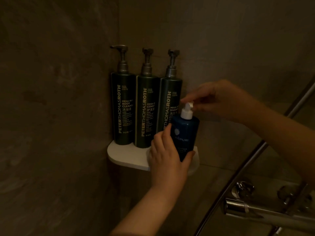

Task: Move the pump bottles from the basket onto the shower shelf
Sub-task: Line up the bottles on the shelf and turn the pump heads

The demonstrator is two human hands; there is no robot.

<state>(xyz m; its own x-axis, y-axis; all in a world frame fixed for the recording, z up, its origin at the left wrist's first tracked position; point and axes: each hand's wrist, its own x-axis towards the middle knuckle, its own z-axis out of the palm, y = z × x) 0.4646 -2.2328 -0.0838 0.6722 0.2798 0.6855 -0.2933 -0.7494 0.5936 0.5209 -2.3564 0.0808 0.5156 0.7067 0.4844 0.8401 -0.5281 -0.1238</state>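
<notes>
Blue pump bottle (185,133), glossy cylinder, by rounded white shelf (126,156).

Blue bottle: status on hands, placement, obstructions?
Left hand grips blue bottle; right hand pinches its pump. Bottle upright over shelf front, base hidden. Three dark bottles close behind.

Left grip (167,154) wraps blue bottle (186,132); right grip (216,99) pinches pump head (187,107).

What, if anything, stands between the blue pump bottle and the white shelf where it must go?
Nothing visible. The blue bottle, held by the left hand at its body and the right hand at its pump, is already over the shelf's front right; the green bottles stand behind it.
</notes>
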